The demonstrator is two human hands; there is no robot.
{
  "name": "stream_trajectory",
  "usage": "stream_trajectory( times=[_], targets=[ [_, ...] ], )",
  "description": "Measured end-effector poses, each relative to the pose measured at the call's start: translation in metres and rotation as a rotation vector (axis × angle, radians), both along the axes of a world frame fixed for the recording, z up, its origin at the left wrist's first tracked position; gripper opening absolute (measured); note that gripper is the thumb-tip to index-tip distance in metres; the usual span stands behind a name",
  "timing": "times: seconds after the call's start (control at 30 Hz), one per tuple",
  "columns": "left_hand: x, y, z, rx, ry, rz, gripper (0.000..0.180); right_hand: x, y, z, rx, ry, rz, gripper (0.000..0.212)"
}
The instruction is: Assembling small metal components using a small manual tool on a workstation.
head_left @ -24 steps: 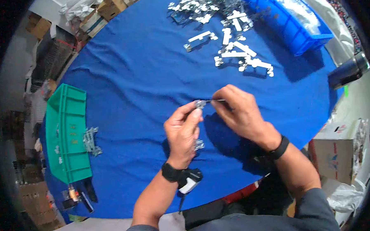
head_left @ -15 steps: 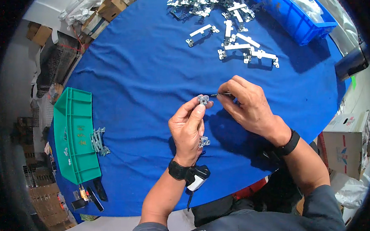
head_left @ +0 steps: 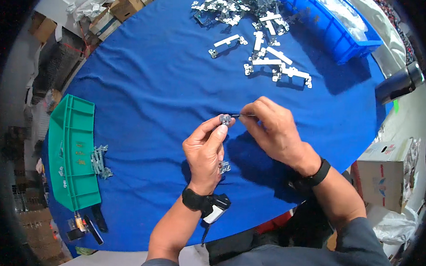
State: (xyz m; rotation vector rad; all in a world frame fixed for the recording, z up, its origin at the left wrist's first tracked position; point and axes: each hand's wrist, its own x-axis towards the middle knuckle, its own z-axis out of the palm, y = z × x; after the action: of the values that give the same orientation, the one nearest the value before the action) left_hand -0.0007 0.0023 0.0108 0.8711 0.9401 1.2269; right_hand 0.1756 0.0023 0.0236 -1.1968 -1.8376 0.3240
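My left hand (head_left: pixel 205 154) is closed around a metal bracket (head_left: pixel 225 120), thumb and fingertips pinching its upper end. The bracket's lower end sticks out beside the palm, and its middle is hidden by the hand. In my right hand (head_left: pixel 275 133) a thin dark rod-like tool (head_left: pixel 236 115) is pinched between thumb and fingers. Its tip meets or nearly meets the bracket's upper end; whether they touch, I cannot tell. Most of the tool is covered by the fingers. Both hands are above a blue cloth (head_left: pixel 142 130).
Several loose brackets (head_left: pixel 266 62) lie at the far side, near a larger heap (head_left: pixel 228 7). A blue bin (head_left: pixel 354 51) and dark cylinder (head_left: pixel 399 84) stand far right. At left is a green divided tray (head_left: pixel 81 165) with small parts, several brackets (head_left: pixel 99 161) beside it. A cardboard box (head_left: pixel 380 176) stands right.
The tool in my right hand has come closer to the bracket's upper end. My left hand keeps its hold on the bracket. The whole view has shifted slightly.
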Motion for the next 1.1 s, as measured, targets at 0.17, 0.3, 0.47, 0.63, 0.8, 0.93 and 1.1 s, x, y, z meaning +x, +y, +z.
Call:
stream_trajectory(
  times=[0.17, 0.3, 0.47, 0.63, 0.8, 0.93, 1.1],
  targets=[
    [-0.0028, -0.0005, -0.0001, -0.005, 0.053, 0.004, 0.021, -0.0055, 0.0005, -0.0078, -0.015, -0.006, 0.024, 0.011],
    [-0.0018, -0.0018, -0.0002, -0.019, 0.007, 0.026, 0.021, -0.0061, -0.0003, -0.0071, 0.010, -0.058, 0.012, 0.013],
    [-0.0040, -0.0014, 0.0001, -0.004, 0.009, 0.001, 0.021, -0.0068, 0.0006, -0.0035, 0.033, -0.065, 0.012, 0.012],
    [-0.0025, -0.0007, -0.0028, -0.008, -0.017, -0.026, 0.021, -0.0052, 0.0003, -0.0058, 0.036, -0.070, -0.008, 0.012],
    [-0.0031, -0.0004, -0.0023, 0.007, -0.033, -0.025, 0.021, -0.0064, 0.0016, -0.0073, 0.046, -0.082, -0.009, 0.012],
    [-0.0038, 0.0005, -0.0052, 0.005, -0.024, -0.026, 0.021, -0.0076, 0.0016, -0.0062, 0.060, -0.109, -0.015, 0.012],
    [-0.0027, -0.0006, -0.0048, 0.009, -0.016, -0.022, 0.020, -0.0075, 0.0013, -0.0071, 0.065, -0.123, -0.014, 0.012]
  ],
)
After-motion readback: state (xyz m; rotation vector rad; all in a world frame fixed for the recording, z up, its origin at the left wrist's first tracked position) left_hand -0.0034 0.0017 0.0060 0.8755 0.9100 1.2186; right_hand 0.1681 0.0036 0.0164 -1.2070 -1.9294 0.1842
